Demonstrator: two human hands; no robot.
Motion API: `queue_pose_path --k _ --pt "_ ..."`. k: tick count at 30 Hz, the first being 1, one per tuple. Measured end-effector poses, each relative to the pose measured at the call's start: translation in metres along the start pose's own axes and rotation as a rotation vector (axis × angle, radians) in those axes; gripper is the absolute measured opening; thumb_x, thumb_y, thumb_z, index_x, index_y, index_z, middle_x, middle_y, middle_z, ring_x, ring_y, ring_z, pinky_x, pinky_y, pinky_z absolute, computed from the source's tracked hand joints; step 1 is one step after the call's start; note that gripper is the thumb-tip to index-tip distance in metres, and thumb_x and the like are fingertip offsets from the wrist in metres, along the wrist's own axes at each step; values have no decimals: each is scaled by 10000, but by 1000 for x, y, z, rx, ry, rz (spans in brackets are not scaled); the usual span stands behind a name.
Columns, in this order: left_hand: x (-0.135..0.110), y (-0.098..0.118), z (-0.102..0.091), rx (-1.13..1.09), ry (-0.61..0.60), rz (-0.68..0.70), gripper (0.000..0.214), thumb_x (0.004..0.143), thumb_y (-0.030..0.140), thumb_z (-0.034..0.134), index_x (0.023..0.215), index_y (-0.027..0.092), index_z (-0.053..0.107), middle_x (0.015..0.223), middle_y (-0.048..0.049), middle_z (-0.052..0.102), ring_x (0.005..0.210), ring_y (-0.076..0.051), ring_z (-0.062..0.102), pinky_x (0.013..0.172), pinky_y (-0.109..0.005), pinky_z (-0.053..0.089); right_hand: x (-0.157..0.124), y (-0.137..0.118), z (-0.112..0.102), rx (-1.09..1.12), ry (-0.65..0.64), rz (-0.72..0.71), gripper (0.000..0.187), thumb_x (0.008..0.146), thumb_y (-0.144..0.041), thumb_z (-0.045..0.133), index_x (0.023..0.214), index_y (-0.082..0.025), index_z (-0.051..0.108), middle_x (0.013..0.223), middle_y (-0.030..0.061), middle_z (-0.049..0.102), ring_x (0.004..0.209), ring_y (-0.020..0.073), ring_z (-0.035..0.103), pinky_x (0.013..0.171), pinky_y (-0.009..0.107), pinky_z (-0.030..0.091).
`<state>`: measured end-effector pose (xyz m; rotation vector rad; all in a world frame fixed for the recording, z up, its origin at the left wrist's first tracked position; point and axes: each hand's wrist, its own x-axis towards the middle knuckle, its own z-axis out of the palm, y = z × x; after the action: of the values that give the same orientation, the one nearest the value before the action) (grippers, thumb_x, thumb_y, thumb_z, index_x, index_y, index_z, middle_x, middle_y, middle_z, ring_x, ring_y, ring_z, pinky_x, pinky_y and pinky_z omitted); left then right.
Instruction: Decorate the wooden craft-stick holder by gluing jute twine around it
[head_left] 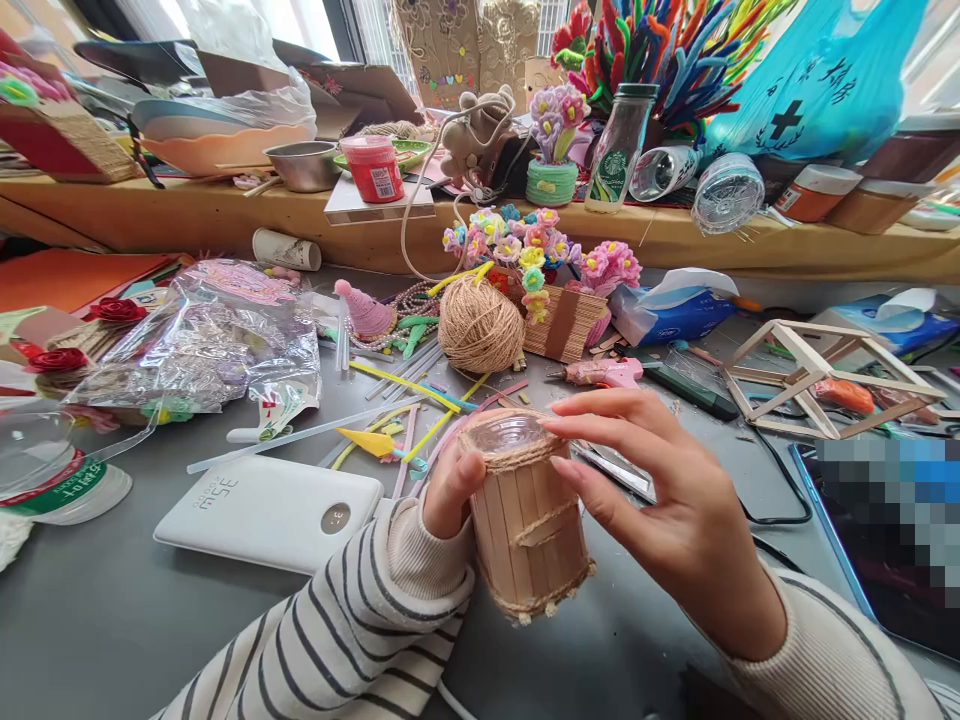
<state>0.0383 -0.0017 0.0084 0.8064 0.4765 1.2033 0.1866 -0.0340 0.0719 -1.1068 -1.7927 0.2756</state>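
Both my hands hold a small cup [525, 520] clad in wooden craft sticks and bound with twine at rim, middle and base. It has a clear plastic rim on top. My left hand [450, 490] grips its left side, thumb on the upper edge, fingers wrapped behind. My right hand [660, 500] curls over the right side, with fingertips pressing the twine at the rim. The cup is tilted slightly and held just above the grey table [112, 620].
A ball of twine [480, 325], a pink glue gun [604, 373], a stick-frame box [814, 380], a white power bank [270, 510], a crinkled plastic bag [210, 340], pipe-cleaner flowers [532, 250] and loose sticks crowd the table. A cluttered wooden shelf [225, 210] runs behind.
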Motion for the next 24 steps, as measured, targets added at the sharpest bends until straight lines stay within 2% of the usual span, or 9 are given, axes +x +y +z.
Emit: queue_pose_path --k 7,11,16,20,24 --pt "-1 7 8 41 -10 29 444 746 571 641 1001 213 709 983 -29 712 980 -264 651 897 -349 460 -2 0 1 17 -22 25 233 849 -201 665 1079 -236 648 1133 64 645 1115 199 576 1000 368 469" --pt "2 7 5 51 -46 62 435 762 566 636 1010 215 707 974 -38 716 918 -240 655 867 -350 468 -3 0 2 16 -29 33 190 834 -194 679 1016 -233 643 1109 57 633 1101 188 574 991 346 465" --pt "3 8 -3 123 -54 74 479 755 576 643 1029 187 696 1002 -71 714 963 -282 636 916 -390 448 -3 0 4 22 -27 35 219 826 -176 681 1030 -222 618 1122 52 612 1123 166 553 1009 302 437" --pt "1 7 -8 137 -46 49 482 762 568 635 1074 203 672 1067 -75 693 1018 -319 617 985 -463 410 -3 1 4 97 -26 79 279 823 -167 679 1070 -231 566 1171 54 582 1172 173 529 1039 321 414" --pt "0 4 -11 116 -51 27 504 759 579 624 1106 214 654 1115 -80 672 1064 -332 598 1023 -488 382 -3 3 5 155 -38 114 293 826 -165 676 1074 -239 539 1189 48 561 1194 163 511 1052 314 399"
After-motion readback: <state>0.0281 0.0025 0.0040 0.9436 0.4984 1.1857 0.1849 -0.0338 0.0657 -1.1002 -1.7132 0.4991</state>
